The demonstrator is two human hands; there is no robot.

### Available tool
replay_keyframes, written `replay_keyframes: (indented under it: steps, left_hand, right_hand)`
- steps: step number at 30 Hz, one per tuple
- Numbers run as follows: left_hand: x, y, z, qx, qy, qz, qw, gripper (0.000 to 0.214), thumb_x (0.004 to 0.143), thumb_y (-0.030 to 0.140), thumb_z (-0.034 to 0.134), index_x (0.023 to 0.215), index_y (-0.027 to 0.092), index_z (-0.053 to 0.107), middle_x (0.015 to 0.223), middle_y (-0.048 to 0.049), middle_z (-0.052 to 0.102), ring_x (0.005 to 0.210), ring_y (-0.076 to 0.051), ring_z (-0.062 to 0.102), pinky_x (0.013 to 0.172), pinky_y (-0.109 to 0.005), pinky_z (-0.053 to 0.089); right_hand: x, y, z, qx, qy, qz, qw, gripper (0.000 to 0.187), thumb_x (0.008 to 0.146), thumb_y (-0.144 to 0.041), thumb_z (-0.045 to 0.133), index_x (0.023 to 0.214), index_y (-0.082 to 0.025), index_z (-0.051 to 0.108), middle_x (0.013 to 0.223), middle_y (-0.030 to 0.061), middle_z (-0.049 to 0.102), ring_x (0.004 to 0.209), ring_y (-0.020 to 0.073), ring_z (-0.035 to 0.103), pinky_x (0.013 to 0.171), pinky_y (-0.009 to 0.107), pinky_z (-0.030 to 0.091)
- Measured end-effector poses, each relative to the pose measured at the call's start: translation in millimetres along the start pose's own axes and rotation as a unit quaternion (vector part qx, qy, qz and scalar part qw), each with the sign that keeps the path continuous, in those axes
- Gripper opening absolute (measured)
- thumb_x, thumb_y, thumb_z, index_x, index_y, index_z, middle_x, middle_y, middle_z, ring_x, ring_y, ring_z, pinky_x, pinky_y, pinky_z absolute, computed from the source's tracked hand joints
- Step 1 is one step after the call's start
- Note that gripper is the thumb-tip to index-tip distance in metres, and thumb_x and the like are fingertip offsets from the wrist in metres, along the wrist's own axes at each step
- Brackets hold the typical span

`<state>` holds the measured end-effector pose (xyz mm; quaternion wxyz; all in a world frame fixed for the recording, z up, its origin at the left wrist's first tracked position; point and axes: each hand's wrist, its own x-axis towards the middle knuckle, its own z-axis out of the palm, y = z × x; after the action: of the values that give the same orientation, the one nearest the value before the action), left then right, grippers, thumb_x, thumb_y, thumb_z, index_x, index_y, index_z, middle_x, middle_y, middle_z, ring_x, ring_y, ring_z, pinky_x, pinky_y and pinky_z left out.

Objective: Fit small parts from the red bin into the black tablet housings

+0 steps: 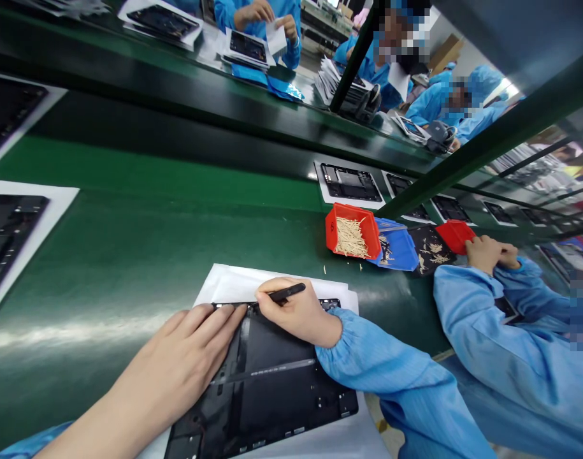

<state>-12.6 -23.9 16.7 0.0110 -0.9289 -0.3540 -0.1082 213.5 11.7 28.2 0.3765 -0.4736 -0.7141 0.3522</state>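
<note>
A black tablet back panel (262,382) lies on a white paper sheet (267,285) on the green bench mat. My left hand (195,344) rests across the panel's far edge, fingers together and gripping that edge. My right hand (294,312), in a blue sleeve, holds a slim black pen-like tool (286,293) between fingers and thumb. Its tip is hidden behind my fingers, close to the same edge.
Beyond the panel stand a red bin of wooden sticks (352,231), a blue bin (394,248) and a black tray (432,250) with scattered sticks. A co-worker's hands (492,254) in blue sleeves lie at right. More panels (351,183) sit farther along the bench.
</note>
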Motion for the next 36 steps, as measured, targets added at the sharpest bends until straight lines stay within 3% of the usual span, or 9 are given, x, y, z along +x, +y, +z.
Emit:
replay_keyframes:
  steps: [11, 17, 22, 25, 29, 34, 36]
  left_hand:
    - [2, 1, -2.3, 0.004, 0.011, 0.004, 1.0, 0.048, 0.093, 0.014, 0.048, 0.141, 0.012, 0.054, 0.116, -0.0106, 0.069, 0.095, -0.028, 0.053, 0.082, -0.042, 0.038]
    - [2, 0, -3.2, 0.004, 0.016, 0.009, 1.0, 0.048, 0.091, 0.013, 0.049, 0.139, 0.01, 0.056, 0.113, -0.011, 0.069, 0.093, -0.027, 0.053, 0.081, -0.041, 0.038]
    - [1, -1, -1.8, 0.005, 0.016, 0.014, 1.0, 0.046, 0.093, 0.014, 0.048, 0.137, 0.008, 0.055, 0.114, -0.0118, 0.068, 0.096, -0.028, 0.052, 0.083, -0.042, 0.038]
    - [2, 0, -2.1, 0.001, 0.008, 0.009, 1.0, 0.046, 0.094, 0.016, 0.048, 0.139, 0.01, 0.053, 0.114, -0.0112, 0.067, 0.097, -0.028, 0.053, 0.082, -0.042, 0.039]
    - [5, 1, -3.5, -0.002, 0.001, 0.006, 1.0, 0.044, 0.093, 0.017, 0.05, 0.136, 0.012, 0.056, 0.111, -0.0109, 0.067, 0.095, -0.028, 0.053, 0.078, -0.042, 0.039]
    - [7, 1, -3.0, 0.0, 0.001, 0.01, 1.0, 0.047, 0.094, 0.018, 0.05, 0.14, 0.01, 0.053, 0.109, -0.0115, 0.067, 0.095, -0.028, 0.053, 0.079, -0.042, 0.039]
    - [7, 1, -2.4, 0.001, 0.001, 0.014, 1.0, 0.048, 0.094, 0.018, 0.05, 0.142, 0.01, 0.051, 0.11, -0.0119, 0.066, 0.095, -0.029, 0.052, 0.08, -0.043, 0.039]
  right_hand:
    - [2, 6, 0, 0.045, -0.018, 0.031, 0.998, 0.018, 0.091, -0.024, 0.058, 0.084, -0.018, 0.073, 0.085, 0.0038, 0.075, 0.078, 0.0165, 0.07, 0.071, 0.027, 0.056]
    - [0, -2, -5, -0.047, -0.042, -0.083, 0.995, 0.021, 0.096, -0.025, 0.055, 0.088, -0.017, 0.073, 0.078, 0.0049, 0.073, 0.068, 0.0149, 0.066, 0.068, 0.026, 0.054]
    - [6, -5, -18, -0.111, -0.135, -0.192, 0.966, 0.024, 0.102, -0.026, 0.05, 0.099, -0.018, 0.072, 0.087, 0.0079, 0.076, 0.077, 0.0171, 0.068, 0.074, 0.029, 0.055]
    - [10, -6, -25, -0.109, -0.172, -0.221, 0.954, 0.024, 0.103, -0.026, 0.049, 0.1, -0.017, 0.071, 0.088, 0.0088, 0.076, 0.079, 0.0176, 0.069, 0.076, 0.03, 0.056]
    - [11, -5, -23, -0.055, -0.158, -0.175, 0.97, 0.021, 0.1, -0.026, 0.053, 0.094, -0.017, 0.071, 0.087, 0.0076, 0.075, 0.079, 0.0163, 0.069, 0.077, 0.028, 0.055]
    - [5, -1, -14, -0.033, -0.032, -0.026, 0.999, 0.025, 0.092, -0.027, 0.06, 0.069, -0.019, 0.067, 0.068, 0.0017, 0.069, 0.062, 0.0134, 0.062, 0.061, 0.025, 0.05]
    - [3, 1, -12, -0.025, -0.018, 0.009, 0.999, 0.029, 0.091, -0.029, 0.06, 0.065, -0.019, 0.066, 0.063, 0.001, 0.066, 0.058, 0.0126, 0.058, 0.055, 0.024, 0.047]
